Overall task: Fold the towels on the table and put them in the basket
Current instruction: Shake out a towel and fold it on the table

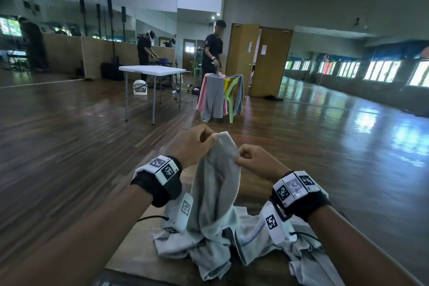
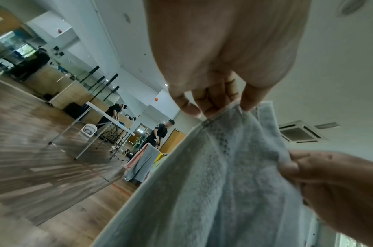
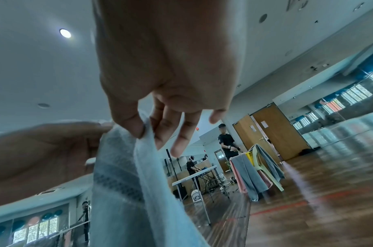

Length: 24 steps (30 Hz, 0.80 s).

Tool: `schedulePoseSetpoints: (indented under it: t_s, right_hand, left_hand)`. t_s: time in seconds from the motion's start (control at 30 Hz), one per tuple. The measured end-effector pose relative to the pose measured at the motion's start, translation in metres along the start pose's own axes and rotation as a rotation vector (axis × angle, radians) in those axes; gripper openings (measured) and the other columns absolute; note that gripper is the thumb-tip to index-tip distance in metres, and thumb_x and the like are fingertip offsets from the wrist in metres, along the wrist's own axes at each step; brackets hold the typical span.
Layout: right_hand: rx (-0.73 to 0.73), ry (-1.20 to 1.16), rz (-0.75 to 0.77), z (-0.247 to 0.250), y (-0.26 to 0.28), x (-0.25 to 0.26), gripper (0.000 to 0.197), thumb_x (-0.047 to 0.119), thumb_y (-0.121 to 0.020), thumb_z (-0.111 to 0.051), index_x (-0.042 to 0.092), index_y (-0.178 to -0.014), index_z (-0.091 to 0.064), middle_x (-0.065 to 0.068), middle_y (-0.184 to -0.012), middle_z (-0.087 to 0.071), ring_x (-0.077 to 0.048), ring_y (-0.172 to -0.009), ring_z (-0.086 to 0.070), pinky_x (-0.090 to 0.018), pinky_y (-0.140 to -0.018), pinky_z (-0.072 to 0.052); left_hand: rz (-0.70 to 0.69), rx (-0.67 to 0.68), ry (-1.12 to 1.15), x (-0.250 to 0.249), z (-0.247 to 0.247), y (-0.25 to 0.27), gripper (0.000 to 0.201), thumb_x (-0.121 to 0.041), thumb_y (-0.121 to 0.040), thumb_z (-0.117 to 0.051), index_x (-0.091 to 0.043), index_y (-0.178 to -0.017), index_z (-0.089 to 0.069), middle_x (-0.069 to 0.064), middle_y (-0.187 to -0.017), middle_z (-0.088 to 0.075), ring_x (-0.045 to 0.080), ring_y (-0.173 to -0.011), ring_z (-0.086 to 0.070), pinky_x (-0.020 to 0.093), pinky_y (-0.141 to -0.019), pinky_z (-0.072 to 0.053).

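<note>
A pale grey-blue towel point(image 1: 218, 183) hangs from both of my raised hands, and its lower part lies crumpled on the brown table point(image 1: 130, 251). My left hand point(image 1: 210, 138) pinches the towel's top edge, seen close up in the left wrist view with fingers point(image 2: 246, 102) curled on the hem of the towel point(image 2: 213, 183). Just to the right and a little lower, my right hand point(image 1: 241, 157) pinches the same edge; in the right wrist view the hand point(image 3: 145, 130) nips the towel point(image 3: 122, 183) between thumb and fingers. More pale cloth point(image 1: 255, 234) is heaped on the table. No basket is in view.
Beyond the table stretches a wooden floor. A white folding table point(image 1: 151, 69) stands at the back. Next to it a green plastic chair point(image 1: 232, 97) is draped with pink and grey towels. Two people stand behind these. Wooden doors point(image 1: 269, 60) are at the back right.
</note>
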State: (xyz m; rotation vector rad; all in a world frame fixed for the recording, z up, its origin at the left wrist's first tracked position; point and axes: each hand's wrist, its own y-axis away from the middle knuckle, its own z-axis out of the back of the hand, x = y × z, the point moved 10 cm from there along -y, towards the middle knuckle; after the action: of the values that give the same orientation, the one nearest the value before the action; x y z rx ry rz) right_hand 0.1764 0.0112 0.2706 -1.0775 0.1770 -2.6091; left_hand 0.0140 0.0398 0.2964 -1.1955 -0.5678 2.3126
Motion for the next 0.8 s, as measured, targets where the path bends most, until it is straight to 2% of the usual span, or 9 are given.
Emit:
schedulePoseSetpoints:
  t_s: [0.07,0.13,0.2,0.27,0.4,0.53,0.67,0.73,0.8]
  right_hand:
    - [-0.059,-0.028,0.012,0.009,0.0,0.005,0.005,0.018,-0.079,-0.064,0.015,-0.079,-0.059,-0.007,-0.078,-0.063,-0.017,-0.072,-0.056,-0.042,-0.078,-0.048]
    - [-0.108,-0.003,0.015,0.016,-0.002,0.006,0.012,0.036,-0.071,-0.062,0.026,-0.078,-0.06,-0.001,-0.08,-0.069,-0.016,-0.078,-0.064,-0.05,-0.087,-0.047]
    - [-0.106,0.03,0.015,0.018,-0.002,0.008,0.02,0.046,-0.066,-0.06,0.032,-0.08,-0.062,0.002,-0.084,-0.071,-0.014,-0.085,-0.066,-0.053,-0.092,-0.043]
    - [-0.059,0.07,0.02,0.013,0.001,0.012,0.012,0.036,-0.069,-0.065,0.029,-0.078,-0.065,0.004,-0.085,-0.071,-0.014,-0.086,-0.066,-0.05,-0.092,-0.045]
    - [0.047,0.264,0.031,-0.008,0.013,0.004,0.018,0.024,-0.083,-0.064,0.013,-0.095,-0.072,0.0,-0.094,-0.071,-0.016,-0.09,-0.064,-0.024,-0.077,-0.037]
    - [0.017,0.411,-0.052,-0.01,0.019,-0.035,0.024,0.039,-0.085,-0.061,0.022,-0.096,-0.072,0.005,-0.092,-0.072,-0.01,-0.093,-0.06,-0.034,-0.085,-0.02]
    - [-0.011,0.472,-0.115,0.006,0.032,-0.06,0.019,0.034,-0.088,-0.057,0.023,-0.093,-0.072,0.006,-0.089,-0.071,-0.011,-0.095,-0.061,-0.034,-0.085,-0.022]
    - [-0.024,0.479,-0.132,0.021,0.037,-0.066,0.017,0.03,-0.088,-0.056,0.024,-0.092,-0.071,0.008,-0.086,-0.068,-0.01,-0.095,-0.06,-0.033,-0.085,-0.022]
    - [-0.033,0.464,-0.12,0.04,0.038,-0.065,0.014,0.028,-0.088,-0.057,0.027,-0.09,-0.071,0.015,-0.081,-0.065,-0.006,-0.091,-0.058,-0.036,-0.093,-0.028]
  left_hand:
    - [0.014,0.053,-0.002,0.001,-0.007,0.002,0.019,-0.055,-0.08,-0.052,-0.037,-0.082,-0.057,-0.009,-0.079,-0.065,0.012,-0.074,-0.063,0.039,-0.071,-0.055]
    - [-0.024,0.075,0.034,-0.007,-0.009,0.003,0.017,-0.05,-0.084,-0.055,-0.035,-0.092,-0.06,-0.008,-0.086,-0.067,0.011,-0.08,-0.063,0.031,-0.07,-0.051]
    - [-0.064,0.023,0.055,-0.017,-0.002,0.003,0.014,-0.045,-0.086,-0.056,-0.034,-0.09,-0.063,-0.009,-0.083,-0.067,0.008,-0.077,-0.062,0.023,-0.066,-0.045]
    - [-0.086,-0.036,0.058,-0.024,0.007,0.004,0.01,-0.044,-0.087,-0.057,-0.036,-0.084,-0.063,-0.012,-0.077,-0.066,0.001,-0.069,-0.06,0.015,-0.061,-0.042]
    - [-0.128,-0.108,0.03,-0.034,0.022,0.006,0.014,-0.033,-0.089,-0.059,-0.022,-0.087,-0.066,-0.003,-0.074,-0.065,0.003,-0.059,-0.052,0.012,-0.057,-0.037]
    - [-0.094,-0.209,0.004,-0.029,0.047,0.007,0.017,-0.031,-0.089,-0.059,-0.017,-0.089,-0.068,0.001,-0.075,-0.065,0.01,-0.064,-0.055,0.017,-0.058,-0.041]
    - [-0.047,-0.238,-0.01,-0.015,0.069,0.012,0.009,-0.024,-0.089,-0.06,-0.017,-0.088,-0.066,-0.006,-0.074,-0.062,0.001,-0.062,-0.051,0.006,-0.052,-0.038]
    - [-0.029,-0.219,-0.047,-0.004,0.077,0.011,0.009,-0.022,-0.089,-0.06,-0.015,-0.089,-0.066,-0.002,-0.077,-0.065,0.006,-0.064,-0.054,0.006,-0.053,-0.039]
    - [-0.018,-0.2,-0.1,0.004,0.086,0.008,0.011,-0.021,-0.089,-0.06,-0.013,-0.09,-0.066,0.001,-0.079,-0.065,0.012,-0.067,-0.056,0.009,-0.055,-0.039]
